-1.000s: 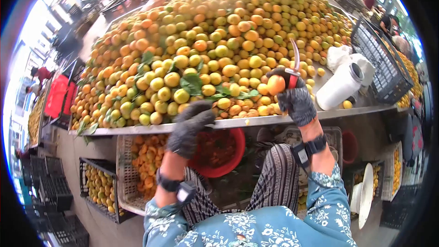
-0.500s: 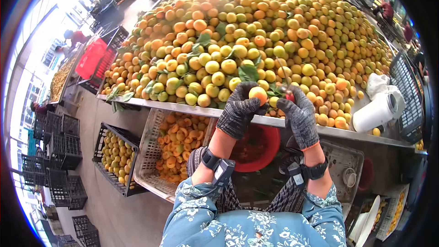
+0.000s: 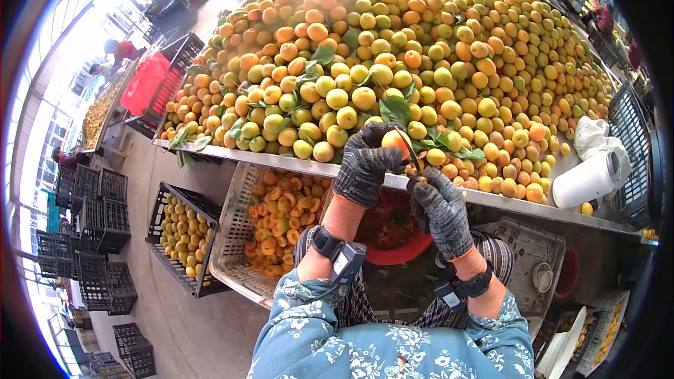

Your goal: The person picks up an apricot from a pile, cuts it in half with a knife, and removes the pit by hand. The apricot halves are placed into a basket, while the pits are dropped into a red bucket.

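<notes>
My left hand point(image 3: 366, 170), in a dark knitted glove, grips a ripe orange apricot point(image 3: 394, 141) above the metal edge of the table. A thin knife point(image 3: 414, 157) is closed in my gloved right hand point(image 3: 444, 216), its blade lying against the right side of that fruit. Before both hands rises a big heap of apricots point(image 3: 449, 77), green to orange, with leaves among them. Under the table edge, below my hands, stands a red tub point(image 3: 400, 255) with dark reddish bits inside. Left of it, a white crate point(image 3: 226, 253) holds halved apricots point(image 3: 284, 214).
A black crate point(image 3: 168, 267) of whole apricots stands on the floor at left. On the table's right lie a white plastic jug point(image 3: 586, 181) and a black crate point(image 3: 632, 147). A pale tray point(image 3: 519, 260) sits by my right knee. Other people work in the background.
My right hand has moved left and inward, bringing the knife blade from upright beside the fruit onto the apricot. My left hand still holds the apricot in about the same place.
</notes>
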Available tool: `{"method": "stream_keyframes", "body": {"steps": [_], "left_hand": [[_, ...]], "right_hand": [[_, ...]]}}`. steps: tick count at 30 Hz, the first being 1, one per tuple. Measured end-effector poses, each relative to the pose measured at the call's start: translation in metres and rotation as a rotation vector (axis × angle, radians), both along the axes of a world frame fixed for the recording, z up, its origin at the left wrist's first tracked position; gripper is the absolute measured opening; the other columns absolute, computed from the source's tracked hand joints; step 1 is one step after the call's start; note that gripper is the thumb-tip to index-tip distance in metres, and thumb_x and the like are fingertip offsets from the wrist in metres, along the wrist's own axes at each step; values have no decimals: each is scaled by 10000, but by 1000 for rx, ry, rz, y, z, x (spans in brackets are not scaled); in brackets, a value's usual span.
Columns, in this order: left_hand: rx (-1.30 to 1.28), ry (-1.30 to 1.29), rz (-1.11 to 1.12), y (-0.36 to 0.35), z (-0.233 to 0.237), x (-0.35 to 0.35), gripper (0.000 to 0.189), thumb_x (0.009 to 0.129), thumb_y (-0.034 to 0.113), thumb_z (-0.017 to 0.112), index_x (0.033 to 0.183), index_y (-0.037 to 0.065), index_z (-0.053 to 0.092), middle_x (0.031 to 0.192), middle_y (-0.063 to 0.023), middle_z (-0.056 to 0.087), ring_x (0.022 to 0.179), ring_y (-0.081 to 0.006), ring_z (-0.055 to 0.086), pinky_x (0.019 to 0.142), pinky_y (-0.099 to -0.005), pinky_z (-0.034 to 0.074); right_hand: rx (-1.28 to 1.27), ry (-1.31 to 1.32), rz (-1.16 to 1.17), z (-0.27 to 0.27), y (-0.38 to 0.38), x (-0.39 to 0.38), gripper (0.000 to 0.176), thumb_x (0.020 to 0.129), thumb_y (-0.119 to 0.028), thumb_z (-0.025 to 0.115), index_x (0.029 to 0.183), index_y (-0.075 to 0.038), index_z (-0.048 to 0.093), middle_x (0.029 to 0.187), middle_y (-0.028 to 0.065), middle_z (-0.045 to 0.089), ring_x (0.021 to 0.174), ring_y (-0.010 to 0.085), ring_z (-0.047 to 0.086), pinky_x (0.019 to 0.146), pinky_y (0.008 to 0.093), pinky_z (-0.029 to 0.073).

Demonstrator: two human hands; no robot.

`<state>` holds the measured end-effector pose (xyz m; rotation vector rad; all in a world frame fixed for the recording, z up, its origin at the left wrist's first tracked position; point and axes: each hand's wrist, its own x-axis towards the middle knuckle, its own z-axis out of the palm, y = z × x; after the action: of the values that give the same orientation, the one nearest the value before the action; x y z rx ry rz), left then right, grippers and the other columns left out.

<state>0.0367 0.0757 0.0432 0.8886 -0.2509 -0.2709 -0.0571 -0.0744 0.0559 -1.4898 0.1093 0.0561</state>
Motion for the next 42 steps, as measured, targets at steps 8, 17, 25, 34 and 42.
{"method": "stream_keyframes", "body": {"steps": [8, 17, 25, 34, 42], "left_hand": [[40, 307, -29, -8, 7, 2, 376, 939, 422, 523, 1127, 98, 560, 760, -74, 612, 501, -99, 500, 401, -202, 378], [-132, 564, -113, -22, -25, 16, 506, 902, 557, 514, 1087, 90, 569, 731, -102, 601, 474, -135, 510, 353, -191, 381], [-147, 519, -124, -30, -27, 11, 455, 856, 503, 624, 1065, 104, 569, 836, -104, 628, 581, -209, 598, 469, -245, 519], [-248, 621, -158, -44, -21, 9, 436, 841, 427, 682, 1037, 58, 561, 927, -115, 618, 819, -213, 624, 684, -308, 553], [132, 416, -310, -58, -39, 4, 437, 937, 472, 513, 1099, 70, 575, 840, -27, 620, 634, -132, 561, 534, -254, 466]], "right_hand": [[281, 45, -96, -7, -12, 11, 238, 934, -266, 583, 955, -34, 632, 703, -36, 546, 610, 28, 464, 529, 181, 360], [373, 30, -158, -13, -17, 22, 179, 925, -235, 598, 920, -56, 605, 673, -39, 522, 572, 40, 461, 465, 189, 334], [479, 103, -252, -15, -34, 31, 158, 909, -223, 622, 951, -71, 619, 716, -38, 562, 578, 35, 497, 481, 161, 392], [419, 37, -196, -4, -37, 35, 191, 850, -105, 658, 1020, -33, 609, 772, -6, 589, 621, 64, 532, 546, 190, 441], [-78, -86, 35, -9, -47, 49, 486, 664, -78, 817, 1112, -25, 633, 941, 7, 658, 861, 105, 598, 783, 266, 505]]}}
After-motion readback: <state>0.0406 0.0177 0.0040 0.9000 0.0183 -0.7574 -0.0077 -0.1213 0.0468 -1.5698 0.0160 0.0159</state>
